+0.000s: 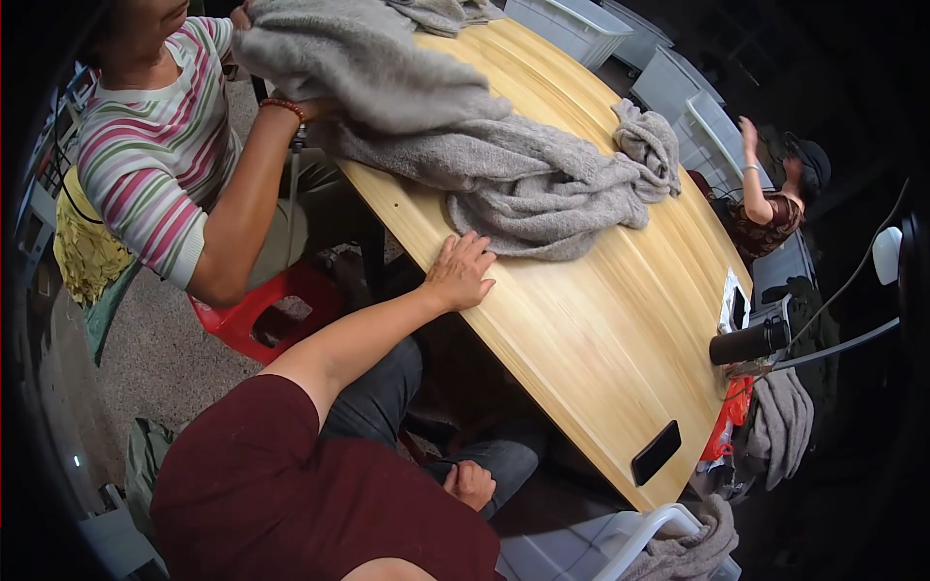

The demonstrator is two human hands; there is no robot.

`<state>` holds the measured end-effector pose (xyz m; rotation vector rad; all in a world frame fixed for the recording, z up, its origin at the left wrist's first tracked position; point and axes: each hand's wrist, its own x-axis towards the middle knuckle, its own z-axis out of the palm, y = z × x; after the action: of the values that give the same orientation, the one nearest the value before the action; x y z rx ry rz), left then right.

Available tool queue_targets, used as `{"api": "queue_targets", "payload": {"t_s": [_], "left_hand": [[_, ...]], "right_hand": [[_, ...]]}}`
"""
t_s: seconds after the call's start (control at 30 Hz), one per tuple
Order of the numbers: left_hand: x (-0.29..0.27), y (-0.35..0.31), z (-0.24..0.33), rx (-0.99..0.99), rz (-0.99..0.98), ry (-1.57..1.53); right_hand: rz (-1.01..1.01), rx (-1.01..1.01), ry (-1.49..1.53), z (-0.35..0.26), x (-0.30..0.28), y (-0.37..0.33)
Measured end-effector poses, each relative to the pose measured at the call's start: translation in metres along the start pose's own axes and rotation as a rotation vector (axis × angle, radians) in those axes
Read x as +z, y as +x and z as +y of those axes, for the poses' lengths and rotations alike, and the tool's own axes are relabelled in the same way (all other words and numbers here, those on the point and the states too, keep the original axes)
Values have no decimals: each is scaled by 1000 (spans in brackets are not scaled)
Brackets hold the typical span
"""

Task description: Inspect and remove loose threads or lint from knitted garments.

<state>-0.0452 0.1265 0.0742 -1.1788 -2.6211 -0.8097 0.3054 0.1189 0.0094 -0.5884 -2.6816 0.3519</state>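
One left hand (459,273) rests spread and empty on the wooden surface (581,329), just beside the heaped gray knit fabric (523,184). One right hand (471,484) curls below the surface; I cannot tell whether it holds anything. Upon the surface lies one black smartphone (656,453); one black cylindrical bottle (750,342) is at its right edge.

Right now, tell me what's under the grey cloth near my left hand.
Wooden tabletop shows along the edges of the grey cloth, so it runs underneath. Anything else beneath is covered and can't be seen.
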Motion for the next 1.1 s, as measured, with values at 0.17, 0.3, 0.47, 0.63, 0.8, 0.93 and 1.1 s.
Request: {"api": "queue_targets", "payload": {"t_s": [0.17, 0.3, 0.47, 0.63, 0.8, 0.93, 1.1], "left_hand": [[-3, -20, 1, 19, 225, -257], [-11, -55, -11, -377, 476, -981], [-38, -49, -15, -338, 339, -1222], [-31, -46, 6, -509, 81, -1239], [-24, -49, 49, 90, 54, -428], [-24, -58, 122, 356, -224, -561], [-13, -67, 172, 246, -639, -983]], "right_hand": [[13, 17, 9, -2, -3, -4], [20, 20, 3, 1, -1, -9], [210, 163, 468, 12, 0, -3], [804, 553, 1103, 16, -72, 93], [660, 527, 802, 104, -66, 115], [240, 366, 462, 65, -78, 107], [-539, -155, 476, 5, -72, 75]]}}
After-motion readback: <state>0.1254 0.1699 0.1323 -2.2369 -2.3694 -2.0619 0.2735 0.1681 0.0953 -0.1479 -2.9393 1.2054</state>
